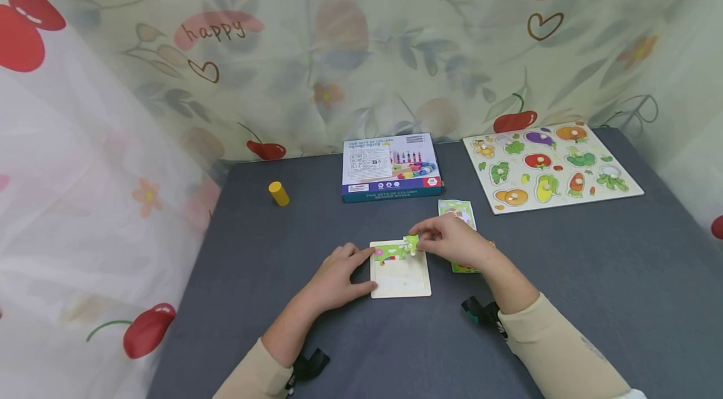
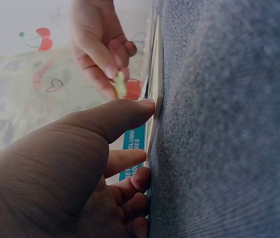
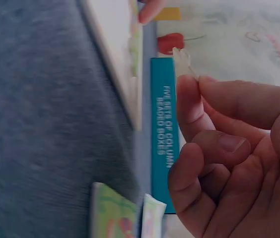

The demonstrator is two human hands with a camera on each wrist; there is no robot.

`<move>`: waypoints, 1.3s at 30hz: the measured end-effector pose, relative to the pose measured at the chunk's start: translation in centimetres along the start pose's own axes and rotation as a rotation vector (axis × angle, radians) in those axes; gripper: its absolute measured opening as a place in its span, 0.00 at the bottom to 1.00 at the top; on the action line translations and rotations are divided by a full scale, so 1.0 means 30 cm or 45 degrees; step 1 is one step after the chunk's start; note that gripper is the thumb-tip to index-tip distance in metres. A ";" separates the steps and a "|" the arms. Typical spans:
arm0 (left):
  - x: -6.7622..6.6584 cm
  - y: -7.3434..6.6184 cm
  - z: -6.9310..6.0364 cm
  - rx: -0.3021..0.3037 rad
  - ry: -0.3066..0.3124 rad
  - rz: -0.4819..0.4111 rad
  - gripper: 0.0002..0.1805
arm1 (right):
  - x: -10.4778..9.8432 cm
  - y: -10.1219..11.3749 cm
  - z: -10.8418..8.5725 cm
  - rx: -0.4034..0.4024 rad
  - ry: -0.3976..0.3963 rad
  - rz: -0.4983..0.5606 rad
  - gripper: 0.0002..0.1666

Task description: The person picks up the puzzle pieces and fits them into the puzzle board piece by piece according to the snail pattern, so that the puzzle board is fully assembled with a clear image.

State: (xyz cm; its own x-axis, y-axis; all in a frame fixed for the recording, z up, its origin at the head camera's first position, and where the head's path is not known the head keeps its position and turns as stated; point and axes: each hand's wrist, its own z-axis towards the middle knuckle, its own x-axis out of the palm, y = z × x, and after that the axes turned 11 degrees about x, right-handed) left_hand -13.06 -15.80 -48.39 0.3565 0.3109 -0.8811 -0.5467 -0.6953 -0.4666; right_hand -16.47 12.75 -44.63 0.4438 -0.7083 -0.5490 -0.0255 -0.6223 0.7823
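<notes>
A shallow wooden puzzle board lies on the table in front of the person. Green puzzle pieces with a pink patch sit along its far side. At the board's left edge the left hand touches it with index finger and thumb spread apart; the other fingers bend loosely in the left wrist view. Above the board's far right corner, the right hand pinches a small green puzzle piece between thumb and index finger. That piece appears nearly edge-on in the right wrist view.
Green picture cards or pieces lie by the right hand, partly hidden under the forearm. Behind stands a flat bead-set box. A vegetable peg puzzle is at the back right, a yellow cylinder at the back left. Patterned curtains surround the table.
</notes>
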 end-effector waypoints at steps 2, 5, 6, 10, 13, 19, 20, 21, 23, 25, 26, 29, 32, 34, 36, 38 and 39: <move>-0.002 -0.002 0.000 0.000 0.000 0.001 0.41 | 0.010 -0.011 0.010 0.020 0.017 0.003 0.15; -0.003 -0.003 0.000 0.003 0.002 -0.001 0.41 | 0.025 -0.023 0.022 0.062 0.015 -0.013 0.15; -0.004 -0.003 0.000 0.003 0.002 -0.001 0.41 | 0.030 -0.026 0.025 0.068 0.011 -0.025 0.15; -0.006 -0.006 0.000 0.001 0.003 0.001 0.41 | 0.047 -0.031 0.032 0.091 -0.022 -0.083 0.15; -0.005 -0.006 0.000 0.003 -0.001 0.003 0.40 | 0.056 -0.032 0.033 0.083 -0.056 -0.147 0.15; -0.003 -0.006 0.000 0.006 -0.006 0.008 0.40 | 0.061 -0.024 0.026 0.029 -0.116 -0.274 0.15; -0.003 -0.006 0.000 0.007 -0.006 0.007 0.40 | 0.062 -0.022 0.024 0.029 -0.122 -0.288 0.15; -0.003 -0.005 -0.001 0.007 -0.007 0.006 0.40 | 0.063 -0.021 0.023 0.026 -0.127 -0.308 0.15; -0.002 -0.005 -0.002 0.009 -0.009 0.005 0.40 | 0.064 -0.021 0.022 0.014 -0.132 -0.346 0.16; -0.001 -0.004 -0.002 0.010 -0.009 0.003 0.40 | 0.067 -0.022 0.022 0.007 -0.128 -0.370 0.16; -0.001 -0.004 -0.003 0.010 -0.009 0.001 0.40 | 0.067 -0.024 0.023 -0.002 -0.124 -0.382 0.16; -0.002 -0.004 -0.003 0.011 -0.006 -0.003 0.40 | 0.070 -0.027 0.028 -0.010 -0.112 -0.393 0.16; -0.001 -0.004 -0.003 0.013 -0.006 -0.005 0.41 | 0.072 -0.030 0.032 -0.001 -0.112 -0.403 0.16; 0.000 -0.003 -0.002 0.016 -0.007 -0.002 0.41 | 0.074 -0.031 0.033 0.009 -0.124 -0.417 0.15; 0.000 -0.003 -0.002 0.015 -0.007 0.000 0.41 | 0.076 -0.029 0.030 0.015 -0.140 -0.436 0.14; 0.000 -0.003 -0.001 0.011 -0.005 0.001 0.41 | 0.078 -0.025 0.025 0.016 -0.160 -0.459 0.14; 0.000 -0.004 -0.001 0.007 -0.003 0.001 0.41 | 0.080 -0.023 0.022 0.013 -0.172 -0.477 0.13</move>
State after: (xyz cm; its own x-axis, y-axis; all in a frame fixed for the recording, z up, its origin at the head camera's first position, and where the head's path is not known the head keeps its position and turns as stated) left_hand -12.97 -15.74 -48.33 0.3544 0.3121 -0.8815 -0.5510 -0.6919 -0.4665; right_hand -15.98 11.25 -46.68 0.3025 -0.4685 -0.8301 0.1070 -0.8487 0.5180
